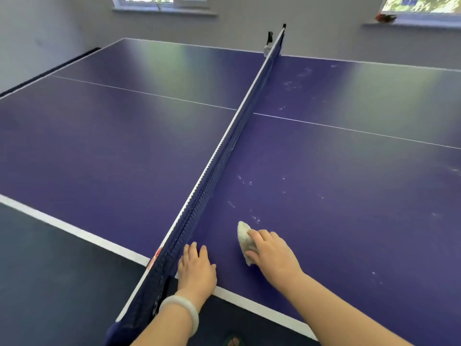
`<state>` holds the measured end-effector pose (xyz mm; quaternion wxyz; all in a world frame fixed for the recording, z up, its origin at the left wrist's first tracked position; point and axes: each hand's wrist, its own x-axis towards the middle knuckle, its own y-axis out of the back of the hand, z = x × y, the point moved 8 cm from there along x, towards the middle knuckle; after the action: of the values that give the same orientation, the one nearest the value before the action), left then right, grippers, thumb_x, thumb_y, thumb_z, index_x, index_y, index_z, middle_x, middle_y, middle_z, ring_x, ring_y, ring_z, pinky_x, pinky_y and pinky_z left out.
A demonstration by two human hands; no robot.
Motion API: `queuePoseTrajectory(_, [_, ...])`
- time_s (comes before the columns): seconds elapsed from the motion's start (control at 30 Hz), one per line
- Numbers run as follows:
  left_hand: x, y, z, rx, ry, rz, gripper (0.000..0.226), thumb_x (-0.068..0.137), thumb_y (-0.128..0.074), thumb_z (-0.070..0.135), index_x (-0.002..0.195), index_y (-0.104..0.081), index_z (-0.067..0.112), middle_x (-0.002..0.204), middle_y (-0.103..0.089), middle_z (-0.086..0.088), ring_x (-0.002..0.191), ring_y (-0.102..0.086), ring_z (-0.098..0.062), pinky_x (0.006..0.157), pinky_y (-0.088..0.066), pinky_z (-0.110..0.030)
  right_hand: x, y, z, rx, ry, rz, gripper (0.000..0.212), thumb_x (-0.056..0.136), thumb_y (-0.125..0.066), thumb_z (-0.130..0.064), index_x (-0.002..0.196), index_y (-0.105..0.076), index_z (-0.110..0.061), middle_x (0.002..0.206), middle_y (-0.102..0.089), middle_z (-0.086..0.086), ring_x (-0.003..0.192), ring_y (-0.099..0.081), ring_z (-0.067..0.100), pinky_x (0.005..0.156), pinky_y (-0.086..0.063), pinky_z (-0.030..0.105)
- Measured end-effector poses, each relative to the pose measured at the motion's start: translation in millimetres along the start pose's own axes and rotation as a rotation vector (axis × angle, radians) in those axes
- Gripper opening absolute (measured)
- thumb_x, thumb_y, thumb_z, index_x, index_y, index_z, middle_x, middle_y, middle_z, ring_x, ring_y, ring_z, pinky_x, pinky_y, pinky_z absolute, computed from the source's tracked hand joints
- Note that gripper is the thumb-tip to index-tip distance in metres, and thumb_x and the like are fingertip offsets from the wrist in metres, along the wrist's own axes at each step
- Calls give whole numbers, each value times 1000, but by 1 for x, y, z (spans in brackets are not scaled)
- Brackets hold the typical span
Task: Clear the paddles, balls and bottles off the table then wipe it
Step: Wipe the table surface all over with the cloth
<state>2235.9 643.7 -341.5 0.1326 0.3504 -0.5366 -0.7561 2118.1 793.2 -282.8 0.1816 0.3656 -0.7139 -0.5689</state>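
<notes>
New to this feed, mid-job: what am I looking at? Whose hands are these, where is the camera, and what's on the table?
There is no machine here: a person works with bare hands. The one picture comes from a camera worn on the head, looking forward and down. The left hand, with a pale bracelet on its wrist, lies flat on the blue table beside the net. The right hand holds a whitish cloth against the table, right of the net. White specks dot that half. No paddles, balls or bottles show on the table.
</notes>
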Motion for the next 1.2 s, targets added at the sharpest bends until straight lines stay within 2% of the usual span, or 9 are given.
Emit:
queuePoseTrajectory(0.13, [2, -3, -11, -68, 59, 5, 62, 101, -43, 36, 153, -16, 15, 162, -6, -9, 150, 1, -27, 121, -11, -41, 2, -43, -12, -78, 172, -171, 53, 101, -37, -45, 150, -25, -27, 155, -28, -4, 138, -28, 21, 114, -24, 36])
queuePoseTrajectory(0.23, [-4, -3, -6, -122, 83, 49, 61, 102, -42, 33, 154, -15, 16, 162, -5, -7, 150, 2, -25, 121, -11, -39, -4, -51, -2, -80, 256, -176, 53, 101, -33, -48, 151, -27, -30, 158, -25, -7, 144, -21, 18, 117, -18, 36])
queuePoseTrajectory(0.4, [-18, 3, 49, -183, 73, 231, 58, 100, -40, 11, 153, -18, 17, 160, -13, -5, 149, -7, -22, 122, -14, -35, 6, -23, 59, -15, 99, -6, 42, 102, -43, -38, 140, -49, -23, 152, -39, -5, 140, -32, 18, 112, -28, 33])
queuePoseTrajectory(0.53, [-19, -2, 117, -83, 44, 310, 52, 100, -44, 32, 146, -35, 10, 143, -41, -10, 135, -36, -25, 118, -25, -38, 22, -15, 97, -54, 18, 32, 43, 98, -53, -28, 137, -53, -9, 149, -45, 7, 137, -40, 27, 110, -34, 39])
queuePoseTrajectory(0.7, [-15, -46, 136, 17, 296, 143, 74, 102, -25, 48, 152, -3, -2, 158, -11, -25, 148, -8, -38, 120, -9, -52, 44, -26, 110, -23, -9, 27, 49, 101, -47, -30, 143, -44, -8, 153, -37, 8, 141, -33, 28, 117, -25, 40])
queuePoseTrajectory(0.83, [-47, -63, 121, -83, 289, 285, 69, 97, -27, 45, 148, -30, -3, 156, -25, -24, 146, -23, -37, 113, -25, -55, 62, -29, 114, 85, -41, 71, 51, 101, -45, -29, 146, -39, -5, 156, -32, 9, 143, -27, 29, 120, -20, 42])
queuePoseTrajectory(1.0, [-36, -67, 67, -24, 334, 279, 74, 94, -28, 48, 151, -23, 1, 159, -10, -25, 147, -6, -44, 115, -18, -61, 65, -37, 122, 140, -72, 104, 55, 100, -40, -34, 149, -35, -9, 158, -29, 4, 146, -17, 29, 122, -15, 43])
queuePoseTrajectory(1.13, [10, -37, 18, 58, 423, 251, 76, 92, -8, 54, 156, -11, 12, 161, 6, -20, 147, 9, -44, 117, -5, -61, 65, -40, 121, 133, -73, 130, 60, 97, -33, -42, 148, -37, -10, 157, -30, 4, 146, -18, 30, 121, -17, 45])
queuePoseTrajectory(1.2, [17, -33, 14, 56, 419, 275, 75, 93, -6, 53, 156, -9, 12, 162, 6, -19, 147, 9, -43, 117, -5, -61, 67, -41, 123, 123, -82, 126, 60, 97, -35, -42, 148, -36, -11, 157, -30, 2, 146, -17, 30, 121, -17, 45])
